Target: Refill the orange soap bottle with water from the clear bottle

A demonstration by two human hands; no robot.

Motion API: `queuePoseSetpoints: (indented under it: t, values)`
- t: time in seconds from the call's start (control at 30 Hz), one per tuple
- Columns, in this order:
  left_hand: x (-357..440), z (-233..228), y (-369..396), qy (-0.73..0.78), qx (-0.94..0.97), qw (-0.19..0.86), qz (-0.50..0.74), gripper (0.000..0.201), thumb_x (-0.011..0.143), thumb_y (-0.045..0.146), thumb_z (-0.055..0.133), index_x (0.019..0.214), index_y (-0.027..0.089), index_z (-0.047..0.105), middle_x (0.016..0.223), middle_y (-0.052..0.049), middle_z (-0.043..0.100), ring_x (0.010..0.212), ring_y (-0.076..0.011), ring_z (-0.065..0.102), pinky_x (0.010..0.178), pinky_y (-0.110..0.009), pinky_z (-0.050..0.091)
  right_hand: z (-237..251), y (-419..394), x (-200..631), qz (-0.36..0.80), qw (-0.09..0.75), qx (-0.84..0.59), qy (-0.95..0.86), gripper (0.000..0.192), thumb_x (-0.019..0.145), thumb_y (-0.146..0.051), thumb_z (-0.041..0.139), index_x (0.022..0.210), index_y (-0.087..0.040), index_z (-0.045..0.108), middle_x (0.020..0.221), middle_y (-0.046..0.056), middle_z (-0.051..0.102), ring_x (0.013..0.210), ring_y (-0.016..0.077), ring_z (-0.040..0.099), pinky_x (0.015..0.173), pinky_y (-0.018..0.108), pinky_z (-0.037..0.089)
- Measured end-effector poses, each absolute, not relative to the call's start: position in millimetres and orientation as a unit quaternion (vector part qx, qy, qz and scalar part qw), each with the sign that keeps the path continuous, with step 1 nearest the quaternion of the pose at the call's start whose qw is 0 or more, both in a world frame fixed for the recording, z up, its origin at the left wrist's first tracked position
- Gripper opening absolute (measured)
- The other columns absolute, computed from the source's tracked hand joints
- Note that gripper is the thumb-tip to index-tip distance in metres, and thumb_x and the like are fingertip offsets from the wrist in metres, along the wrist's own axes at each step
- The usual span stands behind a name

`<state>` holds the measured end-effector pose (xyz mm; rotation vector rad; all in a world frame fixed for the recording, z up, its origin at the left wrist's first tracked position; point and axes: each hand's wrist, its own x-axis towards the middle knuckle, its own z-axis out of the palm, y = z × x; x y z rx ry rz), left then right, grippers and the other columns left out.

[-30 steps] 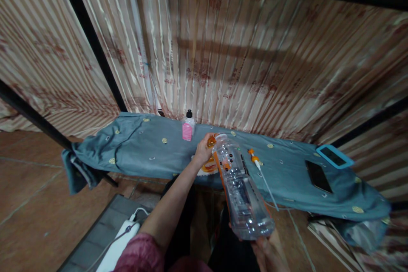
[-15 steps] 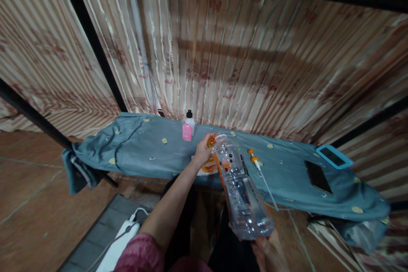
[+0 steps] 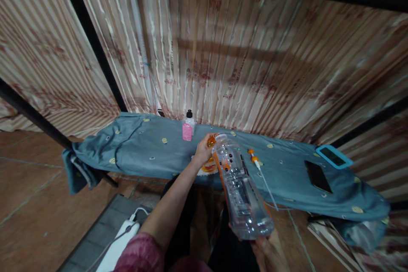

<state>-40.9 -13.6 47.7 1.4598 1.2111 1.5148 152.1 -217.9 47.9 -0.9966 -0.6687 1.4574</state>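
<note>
Bottle [image 3: 239,187] tipping toward orange cup [image 3: 210,153]
Right hand [image 3: 269,253] gripping the base; left hand [image 3: 204,149] wrapping the cup; looking light, thin-walled, slippery; gripping mid-body steadier.

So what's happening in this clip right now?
A person holds a large clear plastic bottle by its base in the right hand, tilted so its open mouth points at a small orange container that the left hand grips on the blue-grey cloth. Also on the cloth are a pink-labelled bottle, an orange-tipped syringe-like tool, a dark phone and a blue-cased device. Whether liquid is flowing cannot be told.
</note>
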Motion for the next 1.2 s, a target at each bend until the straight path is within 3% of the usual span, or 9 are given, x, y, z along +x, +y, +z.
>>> queuePoseSetpoints:
  t: [0.13, 0.47, 1.07, 1.2]
  values:
    - [-40.6, 47.9, -13.6, 0.464, 0.563, 0.352, 0.587, 0.036, 0.075, 0.041, 0.069, 0.101, 0.018, 0.061, 0.092, -0.003, 0.071, 0.084, -0.0182, 0.066, 0.080, -0.027, 0.052, 52.1, -217.8, 150.5, 0.628, 0.587, -0.411, -0.304, 0.080, 0.052, -0.056, 0.085, 0.123, -0.031, 0.060, 0.124, 0.005, 0.065, 0.115, 0.0354, 0.058, 0.095, 0.046, 0.043]
    - [-41.5, 48.6, -14.6, 0.467, 0.569, 0.340, 0.585, 0.036, 0.075, 0.040, 0.069, 0.101, 0.017, 0.061, 0.093, -0.004, 0.070, 0.085, -0.0187, 0.066, 0.081, -0.029, 0.052, 51.6, -219.9, 152.2, 0.634, 0.588, -0.415, -0.283, 0.077, 0.052, -0.051, 0.088, 0.122, -0.031, 0.061, 0.131, 0.004, 0.062, 0.123, 0.0313, 0.053, 0.101, 0.041, 0.040]
    - [-41.4, 44.9, -12.5, 0.456, 0.570, 0.346, 0.589, 0.039, 0.075, 0.045, 0.067, 0.101, 0.018, 0.060, 0.096, -0.004, 0.070, 0.088, -0.0185, 0.064, 0.081, -0.026, 0.050, 52.6, -218.4, 147.8, 0.620, 0.599, -0.421, -0.283, 0.083, 0.051, -0.054, 0.086, 0.126, -0.029, 0.059, 0.131, 0.006, 0.062, 0.125, 0.0366, 0.050, 0.103, 0.048, 0.040]
    - [-40.8, 42.4, -10.4, 0.458, 0.569, 0.344, 0.590, 0.037, 0.075, 0.044, 0.067, 0.101, 0.018, 0.060, 0.095, -0.004, 0.069, 0.088, -0.0186, 0.064, 0.080, -0.027, 0.050, 51.7, -218.9, 150.0, 0.625, 0.592, -0.420, -0.286, 0.082, 0.051, -0.053, 0.087, 0.125, -0.030, 0.059, 0.132, 0.006, 0.061, 0.124, 0.0352, 0.052, 0.102, 0.045, 0.040]
